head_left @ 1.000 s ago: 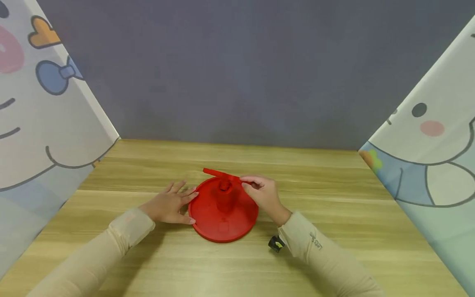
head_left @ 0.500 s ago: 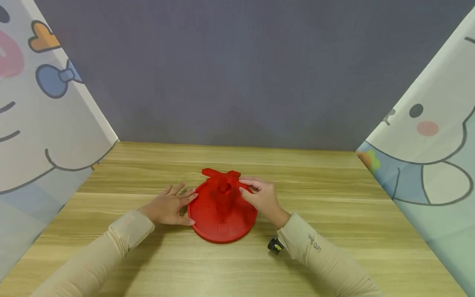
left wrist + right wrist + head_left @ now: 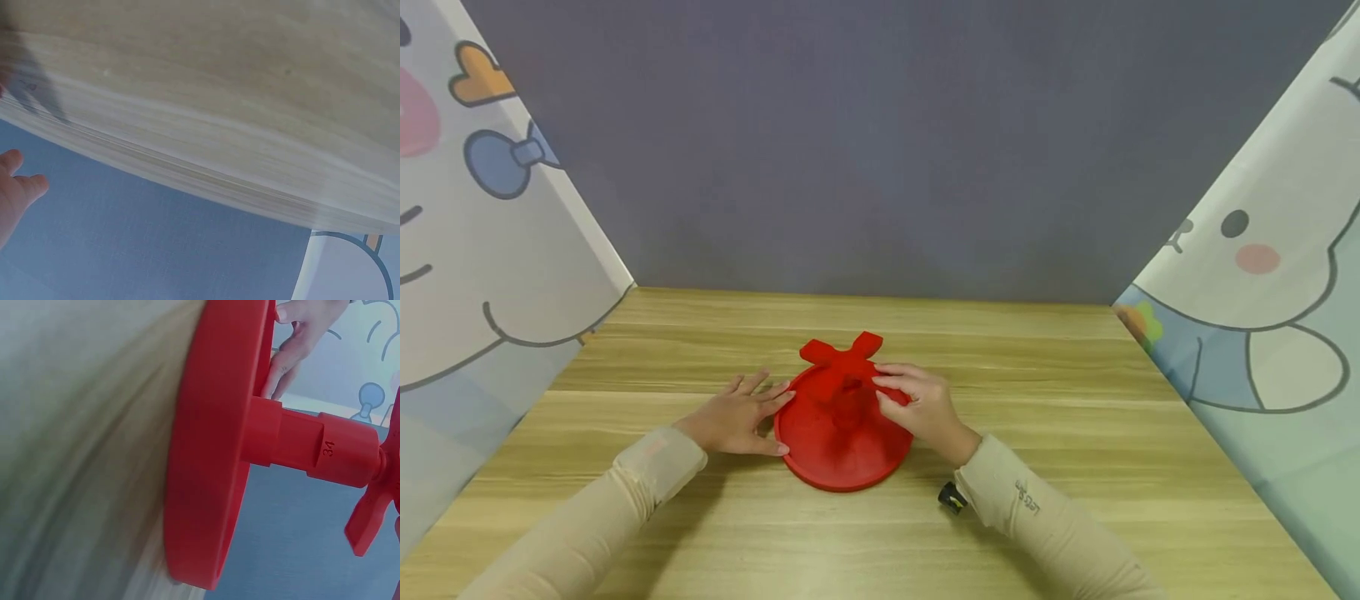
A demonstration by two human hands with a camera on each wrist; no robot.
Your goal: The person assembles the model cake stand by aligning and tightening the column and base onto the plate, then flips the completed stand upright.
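A red round base (image 3: 842, 467) with a raised rim lies on the table. From its middle rises a red post marked "34" (image 3: 337, 450). A red cross-shaped piece (image 3: 842, 358) with flat arms tops the post; two arms point away to the far side in the head view. My left hand (image 3: 737, 421) rests on the base's left rim, fingers spread and thumb apart. My right hand (image 3: 925, 408) holds the cross-shaped piece at its right side between thumb and fingers, and partly hides it. The right wrist view cuts that piece off at the edge.
The wood-patterned table (image 3: 1037, 375) runs back to a dark grey panel (image 3: 880, 150). Printed cartoon panels stand at the left (image 3: 550, 258) and right (image 3: 1262, 333). A small black device (image 3: 952, 497) sits at the right wrist, under the sleeve.
The cross-shaped piece has turned from nearly edge-on, like a thin bar, to showing its arms' flat faces. My right hand has shifted slightly down with it. The left hand keeps its place.
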